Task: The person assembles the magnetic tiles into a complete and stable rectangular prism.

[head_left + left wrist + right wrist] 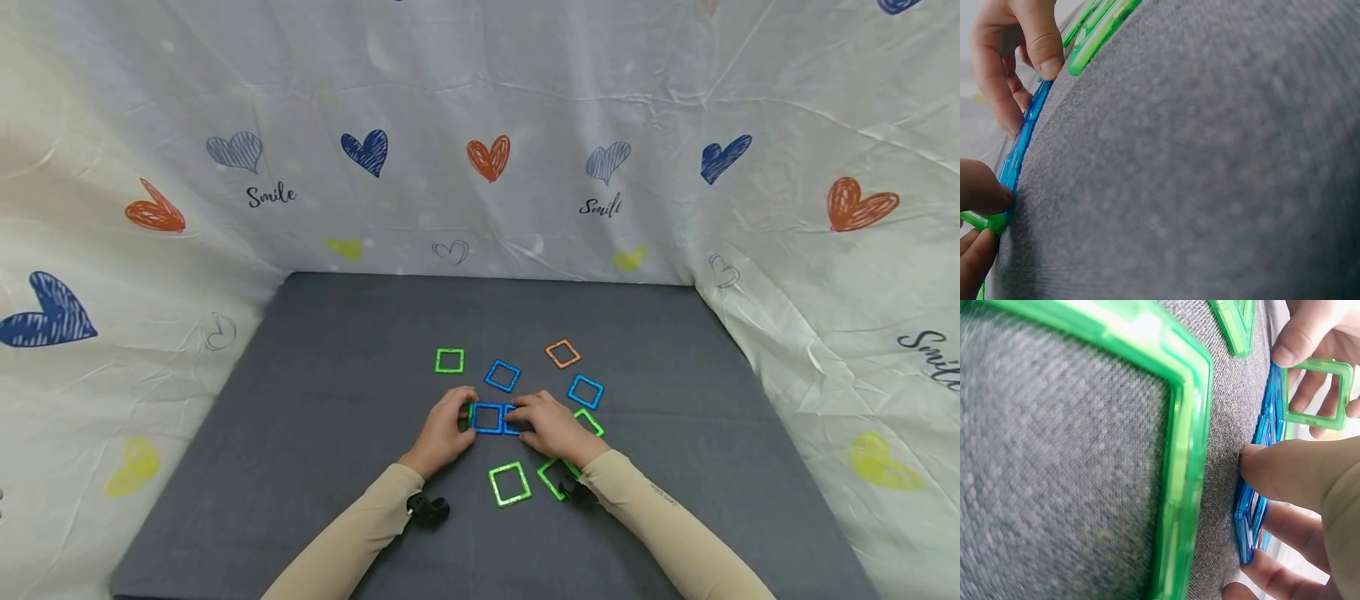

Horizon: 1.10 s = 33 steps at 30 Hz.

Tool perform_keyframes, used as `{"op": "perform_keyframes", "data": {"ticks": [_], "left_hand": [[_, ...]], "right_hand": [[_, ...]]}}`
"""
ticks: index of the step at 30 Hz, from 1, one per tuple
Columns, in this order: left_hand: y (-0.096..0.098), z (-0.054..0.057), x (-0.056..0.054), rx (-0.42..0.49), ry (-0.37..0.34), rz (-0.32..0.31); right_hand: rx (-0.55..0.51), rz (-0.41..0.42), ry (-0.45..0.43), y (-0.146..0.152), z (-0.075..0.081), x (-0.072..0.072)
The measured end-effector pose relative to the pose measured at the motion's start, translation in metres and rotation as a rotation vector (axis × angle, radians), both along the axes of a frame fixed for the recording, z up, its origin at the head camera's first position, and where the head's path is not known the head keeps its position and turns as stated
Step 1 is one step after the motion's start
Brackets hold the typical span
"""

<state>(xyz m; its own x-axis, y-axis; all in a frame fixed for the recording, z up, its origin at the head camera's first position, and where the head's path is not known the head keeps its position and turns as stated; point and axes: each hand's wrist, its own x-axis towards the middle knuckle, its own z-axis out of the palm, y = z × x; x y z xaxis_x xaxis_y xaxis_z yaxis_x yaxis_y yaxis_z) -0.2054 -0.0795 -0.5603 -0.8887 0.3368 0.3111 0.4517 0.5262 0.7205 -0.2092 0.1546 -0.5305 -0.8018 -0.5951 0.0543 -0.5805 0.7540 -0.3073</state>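
Two blue square magnetic tiles lie side by side, a left one [489,432] and a right one [512,432]. A green square tile [1343,394] stands upright along the outer edge of the left blue tile. My left hand [446,429] grips that green tile, thumb at the blue tile's near corner and fingers behind the green frame. My right hand [555,429] pinches the right blue tile, thumb on its near edge and fingers on the far side, covering much of it in the head view.
Beyond the hands lie a green tile [450,372], a blue tile [508,365], an orange tile [556,343] and another blue tile [590,381]. A green tile [594,420] is beside my right hand. Nearer are a green tile [515,501] and one [551,484] partly under my right wrist.
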Motion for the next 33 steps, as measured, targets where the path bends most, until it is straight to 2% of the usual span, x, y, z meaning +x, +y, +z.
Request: {"op": "perform_keyframes", "data": {"ticks": [7,14,21,33], "left_hand": [[0.0005,-0.0003,0.0005,0.006,-0.006,-0.002],[-0.0003,-0.0048,0.0024,0.075,-0.05,0.01],[-0.0004,-0.0056,0.0057,0.159,-0.11,0.047],[0.0008,-0.0046,0.0085,0.174,-0.137,0.108]], "right_hand": [[0.002,-0.002,-0.002,-0.0001,0.0012,0.0006],[0.003,-0.009,-0.019,0.0001,0.0011,0.0002],[0.002,-0.006,-0.013,0.0006,0.0011,0.0001],[0.006,-0.001,-0.007,0.0004,0.001,-0.0002]]}}
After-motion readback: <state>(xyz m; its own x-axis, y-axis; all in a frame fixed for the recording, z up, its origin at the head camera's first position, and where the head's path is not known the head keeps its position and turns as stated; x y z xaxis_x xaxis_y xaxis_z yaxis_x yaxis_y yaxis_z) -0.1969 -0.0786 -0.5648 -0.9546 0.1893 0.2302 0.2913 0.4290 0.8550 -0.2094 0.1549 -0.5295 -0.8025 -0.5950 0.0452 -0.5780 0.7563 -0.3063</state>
